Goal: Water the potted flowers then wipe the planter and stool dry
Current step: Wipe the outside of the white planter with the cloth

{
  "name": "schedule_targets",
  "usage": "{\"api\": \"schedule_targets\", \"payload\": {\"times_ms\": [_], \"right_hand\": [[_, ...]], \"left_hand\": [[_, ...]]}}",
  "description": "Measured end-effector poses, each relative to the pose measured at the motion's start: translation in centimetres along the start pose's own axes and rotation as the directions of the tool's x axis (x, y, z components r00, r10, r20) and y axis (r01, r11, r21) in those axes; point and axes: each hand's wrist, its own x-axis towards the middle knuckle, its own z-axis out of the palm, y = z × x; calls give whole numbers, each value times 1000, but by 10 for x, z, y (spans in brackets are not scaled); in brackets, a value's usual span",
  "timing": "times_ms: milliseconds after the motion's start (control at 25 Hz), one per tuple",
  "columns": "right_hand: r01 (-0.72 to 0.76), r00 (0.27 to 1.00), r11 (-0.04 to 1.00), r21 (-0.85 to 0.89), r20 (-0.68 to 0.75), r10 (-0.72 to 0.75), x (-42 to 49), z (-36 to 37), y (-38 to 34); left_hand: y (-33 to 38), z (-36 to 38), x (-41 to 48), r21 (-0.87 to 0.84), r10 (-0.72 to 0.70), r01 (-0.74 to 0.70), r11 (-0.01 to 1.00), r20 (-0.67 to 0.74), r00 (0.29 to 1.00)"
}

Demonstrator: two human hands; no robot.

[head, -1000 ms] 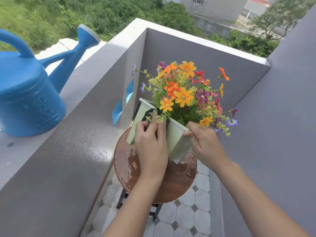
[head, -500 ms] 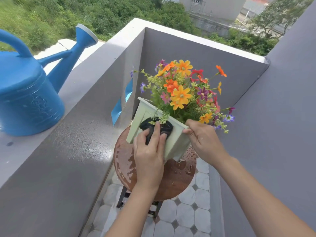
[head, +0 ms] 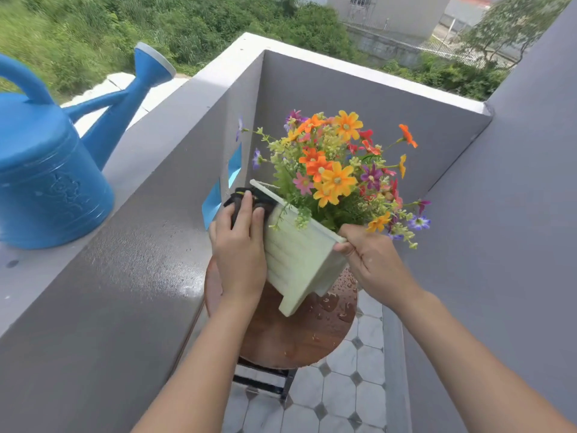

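A pale green planter (head: 299,260) full of orange, red and purple flowers (head: 337,179) is tilted and lifted off the round brown stool (head: 296,332), whose top shows water drops. My right hand (head: 371,264) grips the planter's right rim corner. My left hand (head: 240,248) presses a black cloth (head: 246,198) against the planter's left side, near the rim. A blue watering can (head: 46,170) stands on the wall ledge at the left.
A grey parapet wall (head: 125,260) runs along the left, with a ledge on top. Grey walls close in behind and on the right (head: 499,245). The floor under the stool is white tile with grey diamonds (head: 343,385). Greenery lies beyond the wall.
The planter has turned and tilted further, its base now pointing toward me. My left hand with the cloth has slid from the front face to the left side near the rim.
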Motion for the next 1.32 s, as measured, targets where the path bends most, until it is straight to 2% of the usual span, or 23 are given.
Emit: {"api": "schedule_targets", "payload": {"times_ms": [80,160,200,280,320,360,400,480,600,720,840,920,960,1000,1120,1200,1320], "right_hand": [[-15,1000,1000,10,-9,16,-3,-2,3],[-20,1000,999,31,-6,20,-6,-3,6],[-17,1000,999,35,-5,17,-6,-4,7],[8,1000,1000,24,-5,-8,-6,-6,10],[21,1000,1000,8,1,-21,-7,-6,12],[31,1000,999,-12,6,-31,-8,-7,14],[39,999,999,-31,9,-38,-9,-7,16],[9,1000,999,-46,-1,-9,-13,-8,22],[-73,997,997,-41,5,73,-24,-5,26],[-200,980,980,11,-20,200,-32,-2,19],[-346,915,938,17,-216,341,-42,6,3],[-436,822,900,24,-397,408,-59,21,-22],[-442,795,896,43,-443,414,-68,31,-40],[-409,811,911,47,-439,387,-74,41,-60],[-212,928,975,-65,-327,180,-65,67,-105],[-237,940,952,-196,-295,173,-31,75,-110],[-366,916,825,-431,-325,237,11,80,-103]], "left_hand": [[-13,-3,28,26,-173,171,985,111,979],[-21,-5,53,66,-324,320,945,316,892],[-20,-9,63,31,-373,400,916,432,821],[-7,-18,77,-31,-444,620,784,670,595],[0,-21,80,-29,-431,681,731,755,495],[7,-22,80,-15,-414,698,716,795,442],[12,-22,80,5,-418,693,721,802,428],[13,-20,81,24,-453,674,739,759,468],[7,-16,82,58,-434,541,839,670,602],[7,-17,84,83,-376,434,897,658,652],[4,-17,83,90,-359,394,915,630,689],[4,-17,80,91,-353,383,919,623,698],[4,-17,79,87,-350,383,920,621,701],[4,-17,78,87,-352,384,919,619,703],[4,-17,78,100,-347,365,925,614,709],[5,-19,78,105,-344,360,927,619,706],[5,-20,77,94,-342,367,925,629,698]]}}
